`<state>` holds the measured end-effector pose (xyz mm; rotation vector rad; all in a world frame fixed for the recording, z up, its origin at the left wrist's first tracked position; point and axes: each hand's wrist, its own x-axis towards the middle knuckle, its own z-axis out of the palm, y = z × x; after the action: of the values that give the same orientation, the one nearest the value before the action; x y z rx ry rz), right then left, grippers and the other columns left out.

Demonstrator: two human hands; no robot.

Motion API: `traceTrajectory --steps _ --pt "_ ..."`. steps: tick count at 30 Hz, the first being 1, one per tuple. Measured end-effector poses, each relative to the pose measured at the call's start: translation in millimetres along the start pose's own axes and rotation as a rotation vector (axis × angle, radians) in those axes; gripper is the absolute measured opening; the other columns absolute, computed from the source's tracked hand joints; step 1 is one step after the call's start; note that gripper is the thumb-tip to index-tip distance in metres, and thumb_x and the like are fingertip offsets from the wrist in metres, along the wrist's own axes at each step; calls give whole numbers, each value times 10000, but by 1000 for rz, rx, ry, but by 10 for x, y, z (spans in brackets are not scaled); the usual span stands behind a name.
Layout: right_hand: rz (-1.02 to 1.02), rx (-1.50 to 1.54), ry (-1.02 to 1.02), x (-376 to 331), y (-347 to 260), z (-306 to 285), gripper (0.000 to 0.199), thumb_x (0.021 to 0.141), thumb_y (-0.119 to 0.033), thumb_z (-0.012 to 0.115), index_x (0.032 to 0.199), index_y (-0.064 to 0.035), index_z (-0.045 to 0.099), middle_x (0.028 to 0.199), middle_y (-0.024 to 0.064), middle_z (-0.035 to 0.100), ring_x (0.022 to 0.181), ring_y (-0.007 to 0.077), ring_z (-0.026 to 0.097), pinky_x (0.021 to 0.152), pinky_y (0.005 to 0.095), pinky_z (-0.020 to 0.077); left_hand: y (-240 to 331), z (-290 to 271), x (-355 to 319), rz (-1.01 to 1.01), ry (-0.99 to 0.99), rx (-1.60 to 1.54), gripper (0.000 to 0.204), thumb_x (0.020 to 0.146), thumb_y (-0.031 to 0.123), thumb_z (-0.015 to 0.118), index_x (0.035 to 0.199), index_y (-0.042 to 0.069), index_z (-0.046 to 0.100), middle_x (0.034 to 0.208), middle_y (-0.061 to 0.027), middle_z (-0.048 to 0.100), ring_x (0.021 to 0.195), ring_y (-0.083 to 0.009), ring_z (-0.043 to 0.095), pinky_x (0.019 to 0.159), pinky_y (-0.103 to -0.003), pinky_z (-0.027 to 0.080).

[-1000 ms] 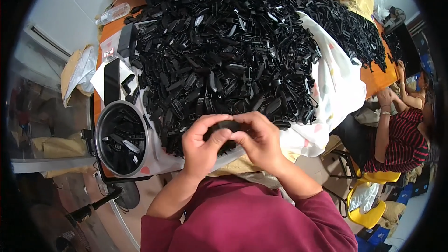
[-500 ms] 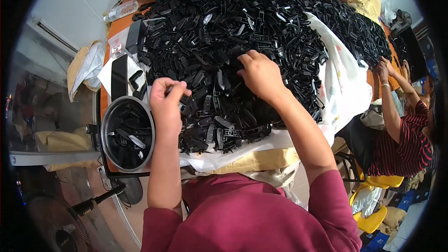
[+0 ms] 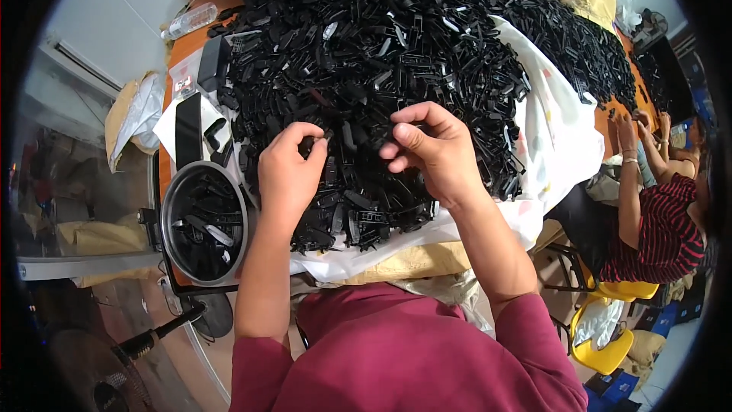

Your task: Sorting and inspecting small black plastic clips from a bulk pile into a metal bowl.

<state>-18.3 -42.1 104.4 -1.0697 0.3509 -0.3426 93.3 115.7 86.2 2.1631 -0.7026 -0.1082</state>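
Evidently the step in hand is close finger work on small black pieces [image 3: 349, 136], judging by how both hands hang over the near part of the heap [image 3: 358, 38]. The left hand [image 3: 291, 172] is half curled, thumb and forefinger brought nearly together at the tips; whether anything is pinched there cannot be told, black against black. The right hand [image 3: 441, 149] is looser, its thumb and fingers bent and somewhat parted, and the dark shapes by its fingertips may be a held piece or only the heap behind. The two hands face each other, near but apart. The pieces lie piled on a white sheet [image 3: 564, 137] over the table [image 3: 183, 47], with more inside the round bowl [image 3: 165, 221] to the left of the left hand, a pale one among them. The next move, whichever piece it concerns, seems to call for a light fingertip grip and a sharp eye, since each black shape blends into its tangled neighbours.
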Motion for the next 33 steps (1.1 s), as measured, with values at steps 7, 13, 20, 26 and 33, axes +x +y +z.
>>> traceTrajectory --steps 7,13,20,26,33 --pt "-8 -72 33 -74 94 54 131 844 -47 579 959 15 571 789 59 587 686 135 604 547 238 532 -6 27 -56 -9 -7 513 279 725 308 674 871 72 644 895 -95 616 776 -295 609 651 -380 483" --pt "-296 -783 4 -156 163 15 224 810 -54 615 1029 -26 579 777 39 589 607 121 560 529 233 479 3 7 -74 5 -19 531 177 728 214 657 825 69 627 795 -97 628 729 -290 613 644 -365 483" --pt "-627 -1289 -153 -186 138 81 366 726 -3 636 1078 -77 574 794 99 570 662 237 580 593 313 484 197 -180 -222 -76 -473 -697 277 712 38 700 974 2 619 848 -46 622 767 -109 563 708 -243 457" --pt "-39 -701 -355 -266 -85 109 290 770 8 630 1052 15 564 834 20 601 705 88 573 623 222 481 120 3 -316 526 -136 -452 248 674 33 730 885 14 602 934 -97 603 860 -190 586 759 -285 460" --pt "83 228 -113 -443 -171 49 117 818 0 583 928 29 556 775 129 608 617 175 621 523 273 556 246 0 -426 377 -74 -604 241 694 22 718 881 10 567 895 -124 637 780 -191 616 703 -271 484"
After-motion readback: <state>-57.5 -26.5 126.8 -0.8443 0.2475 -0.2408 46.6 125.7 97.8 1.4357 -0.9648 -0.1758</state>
